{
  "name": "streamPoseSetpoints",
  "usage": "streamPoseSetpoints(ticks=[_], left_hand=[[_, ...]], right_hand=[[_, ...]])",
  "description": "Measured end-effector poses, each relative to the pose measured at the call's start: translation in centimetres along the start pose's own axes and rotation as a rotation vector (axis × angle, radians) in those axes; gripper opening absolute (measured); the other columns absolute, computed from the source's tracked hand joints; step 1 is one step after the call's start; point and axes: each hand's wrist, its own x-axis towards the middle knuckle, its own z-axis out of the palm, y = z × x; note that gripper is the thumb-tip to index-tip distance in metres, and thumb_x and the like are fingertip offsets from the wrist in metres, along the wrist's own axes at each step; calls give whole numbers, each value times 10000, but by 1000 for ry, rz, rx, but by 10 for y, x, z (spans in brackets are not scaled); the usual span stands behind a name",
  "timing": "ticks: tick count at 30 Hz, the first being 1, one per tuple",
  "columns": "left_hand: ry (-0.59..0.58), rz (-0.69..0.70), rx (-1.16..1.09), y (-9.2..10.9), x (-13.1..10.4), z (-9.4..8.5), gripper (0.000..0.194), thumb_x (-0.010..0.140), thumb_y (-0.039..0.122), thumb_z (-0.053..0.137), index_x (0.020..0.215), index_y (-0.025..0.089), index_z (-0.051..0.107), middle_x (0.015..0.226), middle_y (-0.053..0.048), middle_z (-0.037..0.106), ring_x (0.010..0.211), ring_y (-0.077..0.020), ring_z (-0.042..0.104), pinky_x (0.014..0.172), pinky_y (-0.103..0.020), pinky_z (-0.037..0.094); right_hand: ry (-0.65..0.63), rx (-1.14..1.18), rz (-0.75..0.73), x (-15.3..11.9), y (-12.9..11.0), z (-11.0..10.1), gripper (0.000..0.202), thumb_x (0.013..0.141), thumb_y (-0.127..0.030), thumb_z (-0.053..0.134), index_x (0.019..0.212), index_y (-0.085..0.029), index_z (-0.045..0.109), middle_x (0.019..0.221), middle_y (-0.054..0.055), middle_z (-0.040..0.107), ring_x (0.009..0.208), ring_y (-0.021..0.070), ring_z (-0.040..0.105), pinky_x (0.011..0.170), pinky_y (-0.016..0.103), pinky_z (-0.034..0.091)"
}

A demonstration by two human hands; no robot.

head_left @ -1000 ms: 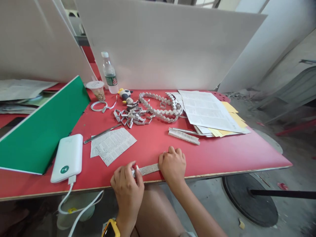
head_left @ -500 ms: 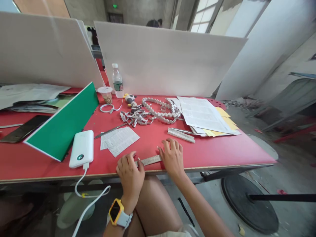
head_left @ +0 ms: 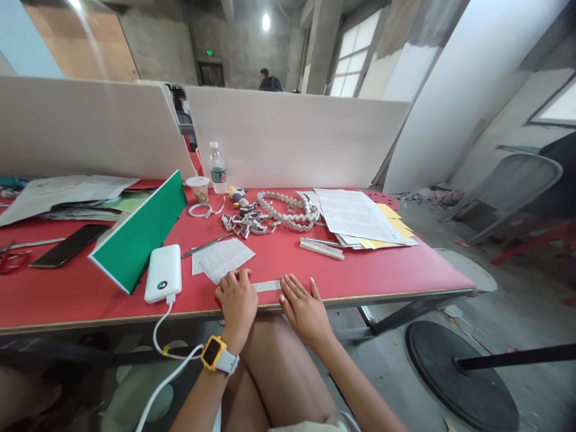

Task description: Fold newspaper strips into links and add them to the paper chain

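A narrow strip of printed paper (head_left: 268,286) lies along the table's front edge between my hands. My left hand (head_left: 238,303), with a yellow-cased watch on the wrist, has its fingers bent over the strip's left end; the thumb is mostly hidden. Across the right end my right hand (head_left: 306,309) rests flat, fingers stretched out. Cut printed slips (head_left: 227,257) lie just beyond my left hand, beside a slim grey tool (head_left: 207,245). Farther back sit a zigzag folded-paper chain (head_left: 288,225) and a heap of folded paper links (head_left: 249,224). A narrow whitish folded strip (head_left: 321,248) lies to the right.
A white power bank (head_left: 162,273) with a cable leans near a green board (head_left: 139,234) on the left. Behind stand a water bottle (head_left: 218,171), a cup (head_left: 198,188) and a small toy bird (head_left: 236,193). Stacked papers (head_left: 360,213) lie right, before a white partition (head_left: 292,138).
My right hand has flattened, its fingers going from bent to stretched out on the strip. My left fingers stay at the other end. The camera view has tilted up.
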Motion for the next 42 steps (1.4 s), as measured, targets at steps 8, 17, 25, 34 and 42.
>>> streamPoseSetpoints(ticks=[8, 17, 25, 34, 42], left_hand=[[-32, 447, -276, -26, -3, -7, 272, 843, 93, 437, 1039, 212, 584, 1050, -62, 586, 1017, -202, 514, 874, -358, 377], [-45, 589, -228, -37, 3, -12, 99, 826, 212, 575, 902, 226, 637, 993, -39, 590, 956, -197, 509, 824, -363, 365], [-108, 705, -194, -37, 9, -11, 103, 866, 208, 520, 901, 223, 616, 851, -8, 611, 819, -164, 505, 742, -312, 355], [-97, 699, -138, -37, 5, -11, 162, 903, 253, 450, 877, 200, 601, 856, -27, 625, 811, -173, 523, 739, -323, 357], [-132, 510, -279, -33, 10, -4, 144, 893, 250, 462, 839, 189, 580, 846, -29, 609, 828, -172, 546, 769, -310, 402]], right_hand=[[-77, 6, -116, 3, 15, -8, 390, 951, -287, 330, 1311, -226, 469, 1361, 89, 483, 1324, 250, 351, 1051, 606, 195], [11, 119, -389, 31, 15, -3, 204, 887, -196, 501, 981, -247, 675, 958, 70, 670, 895, 180, 561, 785, 317, 427], [-36, 148, -369, 35, 13, 0, 149, 896, -169, 478, 901, -183, 626, 855, 65, 645, 833, 177, 518, 741, 291, 393], [-74, 145, -322, 36, 9, -7, 153, 905, -191, 467, 887, -180, 619, 871, 53, 647, 842, 176, 504, 757, 279, 375], [-8, 209, -135, 40, 7, 0, 175, 913, -223, 456, 871, -191, 623, 871, 48, 623, 831, 182, 495, 740, 286, 373]])
